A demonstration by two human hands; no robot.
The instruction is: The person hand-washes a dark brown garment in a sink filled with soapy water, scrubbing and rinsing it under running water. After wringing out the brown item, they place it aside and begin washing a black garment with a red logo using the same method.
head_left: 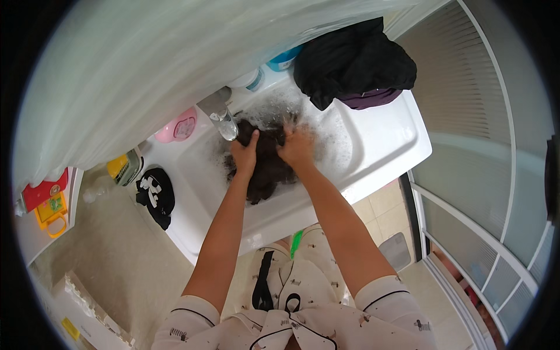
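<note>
A dark, wet garment [265, 157] lies bunched in soapy water in the white sink [201, 169]. My left hand [244, 153] is closed on its left side, close below the metal tap [217, 114]. On the garment's right side is my right hand [297, 146], its fingers curled down into the cloth and foam and partly hidden. White suds [280, 108] float around the cloth, thickest toward the back of the basin.
Black clothing [356, 61] with a purple piece [373, 99] is heaped on the back right rim. A pink container [177, 126], a yellow-labelled bottle [125, 167] and a black cloth item [156, 198] stand along the left. A sliding glass door [466, 146] is at right.
</note>
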